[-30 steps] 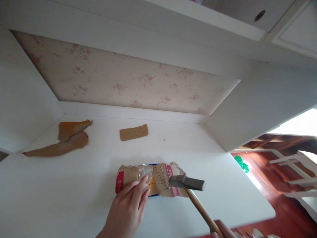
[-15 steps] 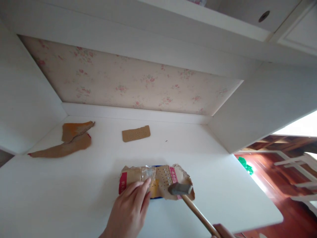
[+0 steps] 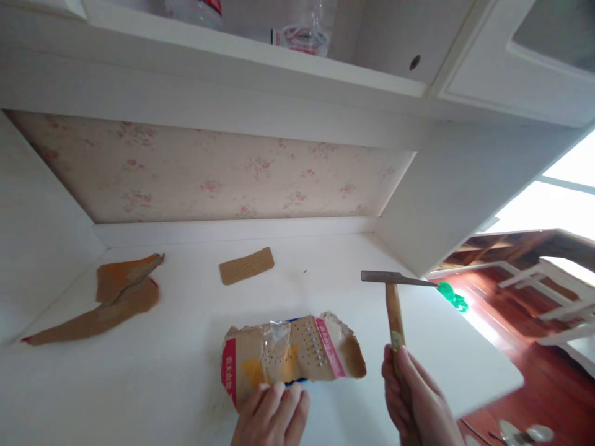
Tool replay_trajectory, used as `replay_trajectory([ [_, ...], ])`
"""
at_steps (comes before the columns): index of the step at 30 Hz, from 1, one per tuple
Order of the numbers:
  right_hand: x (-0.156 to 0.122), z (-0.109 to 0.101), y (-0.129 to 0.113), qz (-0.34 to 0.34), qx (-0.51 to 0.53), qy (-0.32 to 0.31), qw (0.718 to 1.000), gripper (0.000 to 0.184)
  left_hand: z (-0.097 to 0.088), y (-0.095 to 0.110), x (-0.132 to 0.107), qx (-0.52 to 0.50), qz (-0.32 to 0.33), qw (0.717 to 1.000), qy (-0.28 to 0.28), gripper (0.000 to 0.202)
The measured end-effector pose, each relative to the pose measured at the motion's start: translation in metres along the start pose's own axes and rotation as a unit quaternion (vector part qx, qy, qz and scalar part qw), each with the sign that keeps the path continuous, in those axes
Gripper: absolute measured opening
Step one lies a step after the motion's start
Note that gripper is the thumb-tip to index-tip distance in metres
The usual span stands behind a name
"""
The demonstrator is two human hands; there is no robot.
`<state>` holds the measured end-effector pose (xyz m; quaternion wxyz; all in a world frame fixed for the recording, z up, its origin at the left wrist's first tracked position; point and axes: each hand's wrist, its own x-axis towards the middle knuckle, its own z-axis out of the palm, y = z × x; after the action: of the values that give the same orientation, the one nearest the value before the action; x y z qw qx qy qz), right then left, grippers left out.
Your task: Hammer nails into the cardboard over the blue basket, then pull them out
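My right hand [image 3: 421,393] is wrapped round the wooden handle of a hammer [image 3: 395,310], held up to the right of a torn piece of cardboard [image 3: 341,337]. The hammer's dark metal head is turned sideways, apart from the cardboard. Rows of small holes run across the cardboard, and several small pale studs stand in it near a pink strip. Clear plastic [image 3: 277,337] lies on its middle, and a bit of blue shows beneath it. At the near edge of the cardboard, my left hand [image 3: 273,416] has its fingers curled against it; the thumb is hidden.
Torn brown cardboard scraps [image 3: 123,310] lie at the left of the white desk [image 3: 162,396]. A small cardboard strip [image 3: 247,266] lies farther back. An overhead shelf [image 3: 260,52] holds clear plastic bottles or packs. White side panels bound the desk; green plastic [image 3: 450,297] shows beyond it.
The hammer has risen off the cardboard, moving up and right, its head now side-on. My left hand has slid from the cardboard's top to its near edge. The view has shifted.
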<state>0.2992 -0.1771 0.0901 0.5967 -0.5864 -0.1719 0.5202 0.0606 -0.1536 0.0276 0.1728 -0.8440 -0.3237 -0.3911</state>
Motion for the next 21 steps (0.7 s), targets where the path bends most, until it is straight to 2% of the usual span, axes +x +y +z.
replay_trajectory([
  [3, 0.022, -0.001, 0.014, -0.031, -0.023, -0.036, 0.999, 0.052, 0.004, -0.01, -0.006, 0.023, -0.019, 0.999, -0.022, 0.031],
  [9, 0.06, 0.0, 0.041, -0.016, -0.022, -0.099, 0.995, 0.054, 0.009, -0.031, -0.012, 0.027, -0.031, 0.998, -0.041, 0.022],
  [17, 0.092, 0.033, 0.057, -0.001, -0.046, -0.178, 0.983, 0.048, -0.005, -0.078, -0.01, 0.056, -0.041, 0.992, -0.105, 0.018],
  [21, 0.108, 0.058, 0.06, -0.015, -0.073, -0.177, 0.981, 0.036, -0.006, -0.088, -0.014, 0.052, -0.061, 0.991, -0.104, 0.011],
])
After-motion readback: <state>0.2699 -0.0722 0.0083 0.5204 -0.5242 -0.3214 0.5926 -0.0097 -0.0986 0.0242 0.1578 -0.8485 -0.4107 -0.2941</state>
